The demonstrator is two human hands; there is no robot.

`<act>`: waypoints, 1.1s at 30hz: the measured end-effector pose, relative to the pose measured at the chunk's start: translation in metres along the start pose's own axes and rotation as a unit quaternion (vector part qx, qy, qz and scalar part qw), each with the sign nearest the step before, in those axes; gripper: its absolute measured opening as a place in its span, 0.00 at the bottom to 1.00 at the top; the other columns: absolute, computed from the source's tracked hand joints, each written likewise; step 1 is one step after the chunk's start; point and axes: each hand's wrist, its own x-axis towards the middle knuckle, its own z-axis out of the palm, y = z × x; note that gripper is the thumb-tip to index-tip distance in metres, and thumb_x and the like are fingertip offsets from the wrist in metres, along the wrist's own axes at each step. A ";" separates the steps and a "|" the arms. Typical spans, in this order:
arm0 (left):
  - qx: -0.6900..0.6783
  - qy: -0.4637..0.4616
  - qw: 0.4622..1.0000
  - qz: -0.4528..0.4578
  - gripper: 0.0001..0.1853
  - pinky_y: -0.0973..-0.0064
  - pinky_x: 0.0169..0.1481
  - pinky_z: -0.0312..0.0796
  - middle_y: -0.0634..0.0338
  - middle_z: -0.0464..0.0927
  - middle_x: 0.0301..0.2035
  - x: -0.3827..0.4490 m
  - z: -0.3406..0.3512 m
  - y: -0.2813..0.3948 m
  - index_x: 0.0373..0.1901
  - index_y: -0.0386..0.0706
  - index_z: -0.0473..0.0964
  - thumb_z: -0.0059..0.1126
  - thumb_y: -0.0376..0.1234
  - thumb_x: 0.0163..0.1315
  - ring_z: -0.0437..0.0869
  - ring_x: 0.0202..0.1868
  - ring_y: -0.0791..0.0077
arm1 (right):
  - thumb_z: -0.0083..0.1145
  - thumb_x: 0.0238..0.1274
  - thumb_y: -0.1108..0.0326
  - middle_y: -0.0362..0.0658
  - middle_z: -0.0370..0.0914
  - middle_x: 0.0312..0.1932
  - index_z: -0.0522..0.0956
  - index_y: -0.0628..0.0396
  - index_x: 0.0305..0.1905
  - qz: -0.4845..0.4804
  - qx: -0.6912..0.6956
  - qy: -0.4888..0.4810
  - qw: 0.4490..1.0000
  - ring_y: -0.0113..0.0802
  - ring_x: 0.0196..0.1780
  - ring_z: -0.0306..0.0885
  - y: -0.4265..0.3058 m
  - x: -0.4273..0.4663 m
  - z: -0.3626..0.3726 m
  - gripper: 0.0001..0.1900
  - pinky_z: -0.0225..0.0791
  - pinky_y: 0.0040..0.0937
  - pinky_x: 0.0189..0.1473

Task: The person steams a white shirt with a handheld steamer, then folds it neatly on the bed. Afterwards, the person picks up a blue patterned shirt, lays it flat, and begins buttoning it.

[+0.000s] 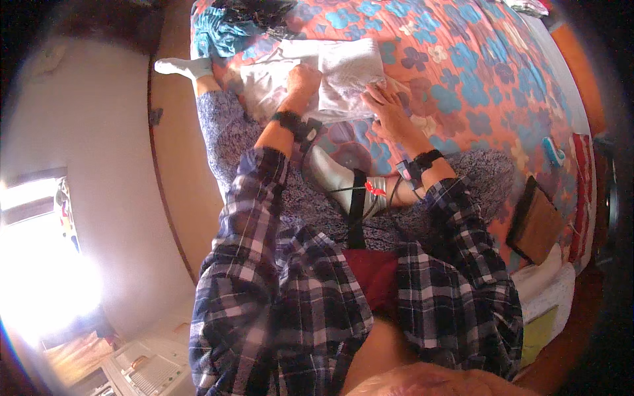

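A white cloth (349, 62), folded over in part, lies in front of me on a bed with a floral sheet (458, 59). On its left half rests my left hand (303, 81), curled with the fingertips hidden; whether it pinches the fabric cannot be seen. My right hand (389, 106) touches the cloth's right edge, fingers spread and palm down. The folded part has a straight edge just right of my left hand. Both wrists carry black straps with small devices.
A teal garment (218, 34) and a black garment (262, 12) lie at the far left. My sock-covered foot (329, 171) is near, with cables and a red tie (375, 189) at the ankle. A brown flat object (537, 222) and a blue item (553, 151) sit right.
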 end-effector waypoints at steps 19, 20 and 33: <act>0.085 0.089 0.991 -0.058 0.25 0.56 0.49 0.75 0.42 0.83 0.36 -0.014 0.009 0.001 0.32 0.38 0.84 0.57 0.53 0.58 0.85 0.42 0.47 | 0.65 0.48 0.68 0.51 0.54 0.75 0.69 0.48 0.66 0.012 -0.008 -0.032 0.999 0.51 0.78 0.47 -0.009 -0.001 -0.013 0.35 0.45 0.54 0.74; 0.107 0.037 0.989 -0.099 0.28 0.55 0.53 0.75 0.43 0.83 0.42 -0.015 0.005 0.003 0.41 0.36 0.83 0.54 0.53 0.62 0.84 0.47 0.46 | 0.66 0.48 0.67 0.51 0.54 0.75 0.69 0.49 0.66 0.012 -0.012 -0.035 0.999 0.51 0.78 0.47 -0.009 -0.002 -0.014 0.35 0.45 0.54 0.74; 0.091 0.049 0.994 -0.035 0.30 0.54 0.55 0.73 0.33 0.80 0.41 -0.002 0.019 -0.009 0.41 0.30 0.81 0.50 0.52 0.62 0.82 0.48 0.40 | 0.64 0.51 0.58 0.59 0.68 0.64 0.70 0.54 0.65 0.198 0.113 0.154 0.961 0.53 0.70 0.62 -0.007 0.009 -0.005 0.34 0.52 0.47 0.71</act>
